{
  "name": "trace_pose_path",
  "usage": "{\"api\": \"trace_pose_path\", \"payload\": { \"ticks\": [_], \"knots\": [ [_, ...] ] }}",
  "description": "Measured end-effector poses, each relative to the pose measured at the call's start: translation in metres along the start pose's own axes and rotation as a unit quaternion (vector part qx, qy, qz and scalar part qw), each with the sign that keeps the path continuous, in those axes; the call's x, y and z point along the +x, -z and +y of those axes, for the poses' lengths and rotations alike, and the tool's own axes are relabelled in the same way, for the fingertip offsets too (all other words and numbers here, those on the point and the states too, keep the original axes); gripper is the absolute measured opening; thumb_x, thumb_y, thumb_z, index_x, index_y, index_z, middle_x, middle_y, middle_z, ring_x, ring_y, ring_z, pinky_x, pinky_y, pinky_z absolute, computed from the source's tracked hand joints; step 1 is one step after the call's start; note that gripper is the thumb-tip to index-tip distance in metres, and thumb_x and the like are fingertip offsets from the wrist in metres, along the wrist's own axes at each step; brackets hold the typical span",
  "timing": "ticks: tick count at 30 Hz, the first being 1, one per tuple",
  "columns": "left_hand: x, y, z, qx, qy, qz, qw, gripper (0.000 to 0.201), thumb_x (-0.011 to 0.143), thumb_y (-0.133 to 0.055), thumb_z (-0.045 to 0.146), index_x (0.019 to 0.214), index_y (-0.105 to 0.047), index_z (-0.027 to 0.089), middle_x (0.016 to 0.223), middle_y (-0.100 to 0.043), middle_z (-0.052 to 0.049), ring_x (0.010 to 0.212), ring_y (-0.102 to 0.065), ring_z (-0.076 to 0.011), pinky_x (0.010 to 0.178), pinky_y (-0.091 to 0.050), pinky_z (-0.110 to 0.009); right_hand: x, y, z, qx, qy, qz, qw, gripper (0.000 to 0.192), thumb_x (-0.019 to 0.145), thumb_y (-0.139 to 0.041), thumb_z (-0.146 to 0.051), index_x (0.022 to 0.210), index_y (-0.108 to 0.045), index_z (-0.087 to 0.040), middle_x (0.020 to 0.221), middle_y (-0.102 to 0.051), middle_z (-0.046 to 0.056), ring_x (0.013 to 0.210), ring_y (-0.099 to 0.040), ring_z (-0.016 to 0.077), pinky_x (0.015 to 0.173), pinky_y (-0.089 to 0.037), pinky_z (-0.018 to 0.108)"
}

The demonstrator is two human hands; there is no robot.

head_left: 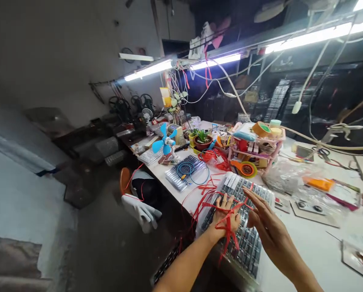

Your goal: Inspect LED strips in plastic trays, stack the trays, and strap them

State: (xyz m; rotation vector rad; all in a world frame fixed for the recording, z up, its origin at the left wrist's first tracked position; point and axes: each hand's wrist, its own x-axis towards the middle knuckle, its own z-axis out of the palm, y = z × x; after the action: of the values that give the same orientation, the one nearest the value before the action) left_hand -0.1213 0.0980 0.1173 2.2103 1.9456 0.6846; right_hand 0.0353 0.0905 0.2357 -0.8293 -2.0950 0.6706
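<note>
My left hand (226, 215) lies flat on a stack of clear plastic trays of small dark parts (245, 239) at the near edge of the white bench. Red plastic string (226, 231) crosses over that hand and runs across the stack. My right hand (265, 221) hovers just to the right, fingers straight and together, pointing toward the string over the trays. It holds nothing that I can see.
A second tray stack with a blue cable (187, 170) lies further left. A small blue fan (164, 142), a potted plant (202, 138), a pink rack with tape rolls (254, 148) and plastic bags (291, 174) crowd the bench. A chair with cloth (140, 198) stands below.
</note>
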Motion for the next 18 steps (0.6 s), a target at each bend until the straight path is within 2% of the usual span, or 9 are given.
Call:
{"api": "trace_pose_path", "payload": {
  "ticks": [1, 3, 5, 7, 9, 11, 14, 16, 18],
  "knots": [
    [0.0, -0.003, -0.001, 0.002, 0.0, 0.009, 1.0, 0.05, 0.087, -0.043, 0.033, 0.138, -0.042, 0.029, 0.139, -0.048, -0.007, 0.131, -0.037, -0.0299, 0.11, -0.025, -0.051, 0.003, -0.012, 0.018, -0.028, -0.037, 0.0, 0.999, 0.047, 0.093, -0.034, -0.041, 0.134, -0.043, -0.022, 0.129, -0.052, 0.012, 0.11, -0.057, 0.024, 0.088, -0.049, 0.039],
    [0.0, -0.008, -0.001, 0.006, -0.001, 0.027, 1.0, 0.05, 0.088, -0.043, 0.036, 0.137, -0.042, 0.032, 0.138, -0.049, -0.006, 0.128, -0.041, -0.029, 0.109, -0.027, -0.051, -0.004, -0.036, 0.061, -0.114, -0.1, 0.03, 0.988, 0.053, 0.088, -0.029, -0.048, 0.124, -0.051, -0.016, 0.12, -0.057, 0.017, 0.105, -0.059, 0.0298, 0.08, -0.052, 0.044],
    [0.0, -0.01, -0.001, 0.01, 0.0, 0.039, 0.999, 0.048, 0.089, -0.041, 0.039, 0.137, -0.042, 0.034, 0.136, -0.05, -0.005, 0.125, -0.043, -0.0283, 0.108, -0.028, -0.052, -0.021, -0.055, 0.101, -0.155, -0.134, 0.004, 0.979, 0.056, 0.085, -0.029, -0.051, 0.122, -0.052, -0.015, 0.113, -0.06, 0.017, 0.099, -0.061, 0.0307, 0.073, -0.052, 0.044],
    [0.0, -0.011, 0.0, 0.011, 0.005, 0.041, 0.999, 0.047, 0.09, -0.038, 0.041, 0.137, -0.042, 0.034, 0.133, -0.052, -0.006, 0.122, -0.045, -0.0277, 0.106, -0.028, -0.053, -0.04, -0.067, 0.125, -0.155, -0.151, -0.026, 0.976, 0.057, 0.085, -0.03, -0.052, 0.124, -0.049, -0.016, 0.096, -0.065, 0.012, 0.083, -0.064, 0.0275, 0.065, -0.052, 0.04],
    [0.001, -0.01, 0.002, 0.009, 0.012, 0.034, 0.999, 0.047, 0.091, -0.037, 0.042, 0.136, -0.043, 0.032, 0.129, -0.055, -0.007, 0.119, -0.047, -0.0275, 0.105, -0.029, -0.053, -0.053, -0.073, 0.131, -0.15, -0.167, -0.053, 0.973, 0.054, 0.086, -0.031, -0.052, 0.123, -0.049, -0.018, 0.076, -0.065, 0.006, 0.066, -0.063, 0.0242, 0.057, -0.051, 0.037],
    [0.007, -0.009, 0.004, 0.006, 0.025, 0.021, 0.999, 0.045, 0.09, -0.037, 0.042, 0.131, -0.048, 0.028, 0.124, -0.057, -0.009, 0.116, -0.048, -0.0278, 0.103, -0.031, -0.054, -0.057, -0.072, 0.126, -0.151, -0.168, -0.06, 0.972, 0.048, 0.086, -0.033, -0.052, 0.115, -0.055, -0.02, 0.071, -0.064, 0.005, 0.061, -0.062, 0.0228, 0.057, -0.05, 0.035],
    [0.026, -0.003, 0.005, 0.005, 0.054, -0.005, 0.999, 0.036, 0.088, -0.043, 0.036, 0.116, -0.058, 0.018, 0.116, -0.059, -0.012, 0.113, -0.049, -0.0284, 0.1, -0.032, -0.053, -0.041, -0.065, 0.118, -0.179, -0.148, -0.001, 0.973, 0.046, 0.087, -0.031, -0.051, 0.11, -0.057, -0.02, 0.099, -0.063, 0.011, 0.081, -0.064, 0.0248, 0.063, -0.051, 0.036],
    [0.042, 0.002, 0.004, 0.001, 0.077, -0.026, 0.997, 0.027, 0.087, -0.049, 0.031, 0.104, -0.061, 0.014, 0.109, -0.061, -0.012, 0.111, -0.05, -0.0271, 0.099, -0.033, -0.052, -0.023, -0.061, 0.119, -0.206, -0.139, 0.044, 0.968, 0.05, 0.088, -0.03, -0.049, 0.12, -0.053, -0.017, 0.119, -0.054, 0.014, 0.097, -0.061, 0.0268, 0.068, -0.052, 0.037],
    [0.059, 0.008, 0.0, -0.01, 0.108, -0.049, 0.993, 0.022, 0.086, -0.053, 0.031, 0.096, -0.062, 0.013, 0.101, -0.062, -0.009, 0.105, -0.054, -0.0238, 0.097, -0.037, -0.05, -0.007, -0.06, 0.123, -0.229, -0.132, 0.044, 0.963, 0.053, 0.088, -0.031, -0.046, 0.128, -0.046, -0.014, 0.126, -0.049, 0.016, 0.104, -0.058, 0.0277, 0.074, -0.052, 0.039]
  ]
}}
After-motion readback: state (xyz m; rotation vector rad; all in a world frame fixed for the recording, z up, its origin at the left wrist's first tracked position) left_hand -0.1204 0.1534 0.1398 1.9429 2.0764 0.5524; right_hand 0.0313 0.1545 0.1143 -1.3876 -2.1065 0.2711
